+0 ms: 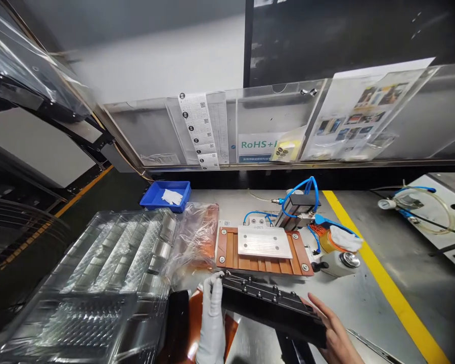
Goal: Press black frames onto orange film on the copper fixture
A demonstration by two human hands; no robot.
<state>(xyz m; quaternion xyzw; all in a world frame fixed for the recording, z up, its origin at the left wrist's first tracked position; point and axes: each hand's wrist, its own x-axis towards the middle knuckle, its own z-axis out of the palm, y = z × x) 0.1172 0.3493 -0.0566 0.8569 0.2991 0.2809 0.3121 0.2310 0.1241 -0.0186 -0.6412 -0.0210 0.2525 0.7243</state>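
A long black block-shaped fixture (pixel 269 308) with several small metal studs along its top is held up, tilted, between my hands. My left hand (pixel 213 316), in a white glove, grips its left end. My right hand (pixel 335 333), bare, is closed round the right end, with one finger stretched along the top. Just beyond the block stands a press jig with a brown base (pixel 265 268) and a silver plate (pixel 264 242). Under my left hand lies an orange-brown sheet (pixel 194 323), partly hidden.
Clear plastic trays (pixel 109 263) are stacked at left, beside a plastic bag (pixel 197 237). A blue bin (pixel 167 196) holding a white glove stands behind. Right of the jig are a white bottle (pixel 341 264) and blue air hoses (pixel 314 194). Yellow tape (pixel 387 288) crosses the metal table.
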